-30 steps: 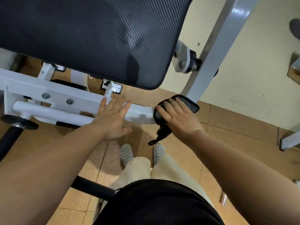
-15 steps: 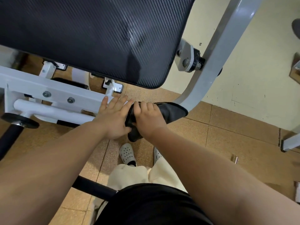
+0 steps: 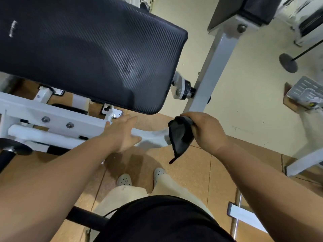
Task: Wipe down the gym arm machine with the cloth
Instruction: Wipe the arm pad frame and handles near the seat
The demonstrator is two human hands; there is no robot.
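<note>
Head view: I'm seeing the right hand (image 3: 208, 131) gripping the cloth (image 3: 180, 137), fingers curling round it at the foot of the grey post (image 3: 209, 72) of the machine (image 3: 52, 117). Cloth is bunching just left of that hand, against the bend where the post is meeting the white tube (image 3: 152, 135). A thin tail is hanging free below the bunch, above the floor (image 3: 192, 172).

Left hand (image 3: 122, 133) is lying on the white tube, fingers straight and together, holding nothing, pointing toward the edge of the black pad (image 3: 87, 55). A bare stretch of tube is separating the two hands. Pad is overhanging the tube.

Two pale shoes (image 3: 124, 179) are standing on the tiles between the arms. Left hand is showing slight blur, so I'm not calling fingertip contact.
</note>
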